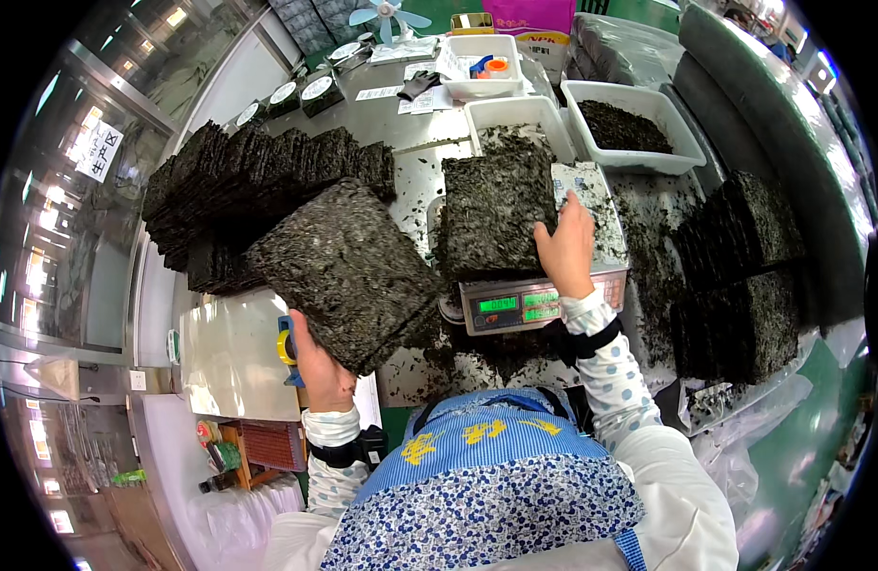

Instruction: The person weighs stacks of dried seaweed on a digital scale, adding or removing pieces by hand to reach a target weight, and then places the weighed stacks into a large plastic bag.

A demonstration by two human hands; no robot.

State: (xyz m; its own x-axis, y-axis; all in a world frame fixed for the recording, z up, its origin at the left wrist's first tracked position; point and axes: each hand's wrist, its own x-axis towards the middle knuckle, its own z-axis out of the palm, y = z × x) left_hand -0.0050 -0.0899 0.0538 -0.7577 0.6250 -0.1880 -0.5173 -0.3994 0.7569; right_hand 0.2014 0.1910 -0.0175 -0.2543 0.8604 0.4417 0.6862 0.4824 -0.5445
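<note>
My left hand (323,360) holds a squarish stack of dried seaweed sheets (346,271) by its lower left edge, tilted in front of the other piles. On a digital scale (546,314) with lit green displays lies another seaweed stack (496,214). Beside that stack's right edge is my right hand (571,250), fingers apart, the thumb at the edge; whether it touches is hard to tell. The scale's pan (603,214) shows at the right, strewn with flakes. Long rows of upright seaweed sheets (267,164) stand to the left.
Two white plastic tubs (635,160) (474,114) stand behind the scale, the right one holding dark flakes. More seaweed stacks (738,321) are at the right. Farther back are a white bin (481,89), a black glove (419,86) and a fan (386,11). A tape dispenser (287,346) lies left.
</note>
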